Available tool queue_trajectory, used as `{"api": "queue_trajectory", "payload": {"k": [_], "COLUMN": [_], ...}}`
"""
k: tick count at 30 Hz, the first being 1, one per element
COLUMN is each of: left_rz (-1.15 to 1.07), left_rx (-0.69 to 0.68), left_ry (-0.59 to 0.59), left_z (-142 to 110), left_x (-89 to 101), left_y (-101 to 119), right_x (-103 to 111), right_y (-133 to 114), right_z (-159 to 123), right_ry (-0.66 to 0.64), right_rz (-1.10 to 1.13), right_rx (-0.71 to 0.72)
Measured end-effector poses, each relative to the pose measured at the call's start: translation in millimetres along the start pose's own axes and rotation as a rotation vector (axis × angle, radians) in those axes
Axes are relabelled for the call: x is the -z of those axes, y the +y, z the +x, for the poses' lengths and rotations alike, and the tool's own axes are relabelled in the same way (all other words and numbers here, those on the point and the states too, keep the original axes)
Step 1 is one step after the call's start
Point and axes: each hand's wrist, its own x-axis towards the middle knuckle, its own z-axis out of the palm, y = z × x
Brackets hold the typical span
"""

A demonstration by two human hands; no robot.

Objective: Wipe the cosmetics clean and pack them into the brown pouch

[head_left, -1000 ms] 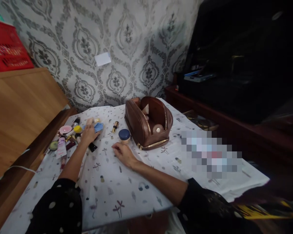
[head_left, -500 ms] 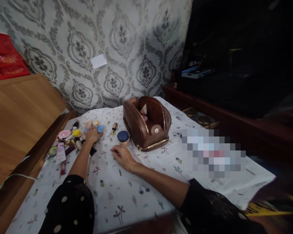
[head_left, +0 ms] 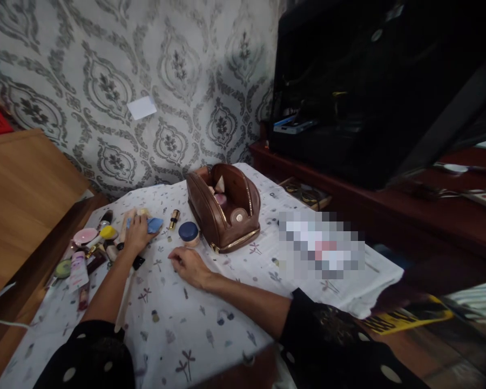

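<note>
My left hand reaches over a small blue packet, with its fingers closed down on it; blue shows on both sides of the hand. My right hand rests on the cloth, loosely curled, and holds nothing that I can see. Just beyond it stands a round jar with a dark blue lid. A gold and black lipstick tube lies between the packet and the bag. The brown makeup bag stands unzipped, a pale wedge and a pink item inside.
Left of my left hand lie a pink oval item, a yellow-capped bottle, a pink-white tube and other cosmetics. A pale stick lies beside my left forearm. A blurred patch covers something on the right of the tablecloth.
The view has swung to the right, so everything sits further left. My left hand stays on the blue packet, which has shifted slightly. My right hand remains near the jar.
</note>
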Motion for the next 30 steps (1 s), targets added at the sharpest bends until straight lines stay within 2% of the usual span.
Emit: {"api": "queue_trajectory", "payload": {"k": [4, 11, 20, 30], "left_rz": [-0.015, -0.305, -0.491, -0.678], "left_rx": [-0.064, 0.023, 0.15, 0.047], "left_ry": [0.11, 0.113, 0.017, -0.131], "left_z": [-1.9, 5.4, 9.2, -7.7], "left_x": [6.5, 23.3, 17.2, 9.0], "left_y": [2.3, 7.1, -5.5, 7.5], "right_x": [-1.6, -1.8, -2.8, -2.6], "right_y": [1.2, 2.8, 6.1, 5.3], "right_z": [0.0, 2.6, 4.0, 4.2], "right_ry": [0.014, 0.008, -0.024, -0.012], "right_rz": [-0.011, -0.018, 0.021, 0.0], "right_rx": [0.007, 0.007, -0.003, 0.011]}}
